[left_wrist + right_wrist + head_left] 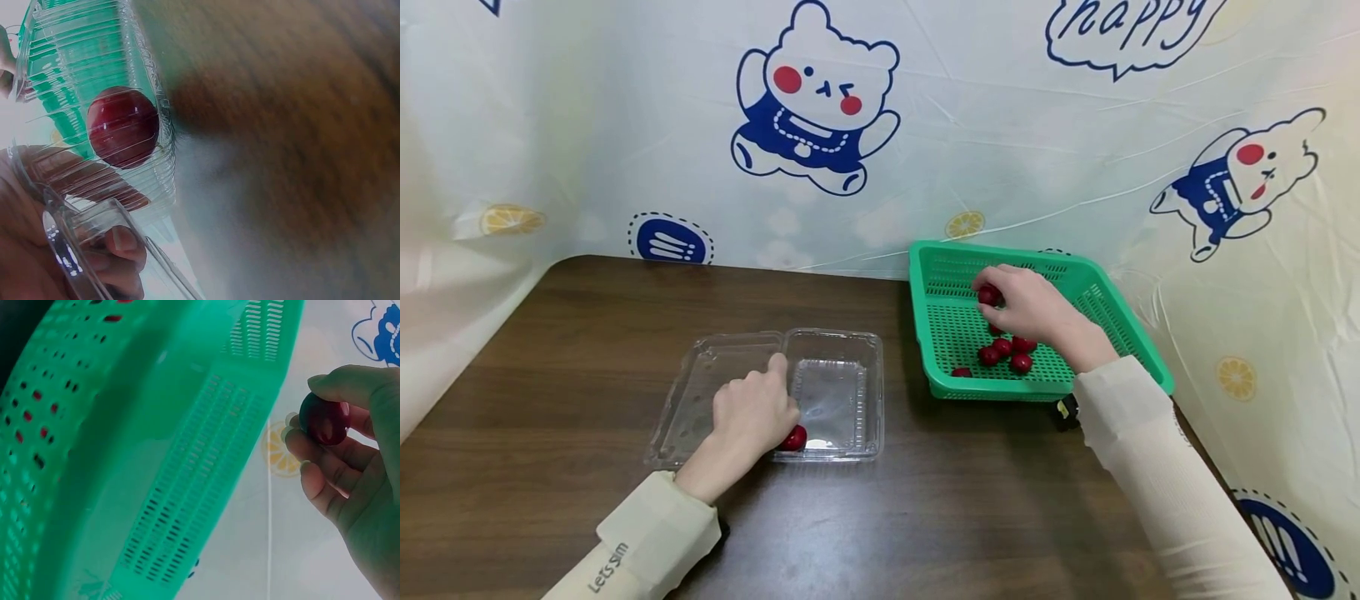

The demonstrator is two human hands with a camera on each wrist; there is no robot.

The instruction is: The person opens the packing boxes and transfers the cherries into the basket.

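Over the green basket, my right hand pinches a small, dark red round fruit between thumb and fingers, raised above the basket floor. Below it, several similar red fruits lie in the basket. My left hand grips the inner edge of a clear plastic clamshell box, where the opened lid joins the base. Its fingers show through the plastic in the left wrist view. One red fruit sits in the near left corner of the base, beside that hand.
The dark wooden table carries both containers, box left of centre and basket at the right. A printed cloth hangs behind the table and along its sides. A small black object shows below the right sleeve at the basket's near edge.
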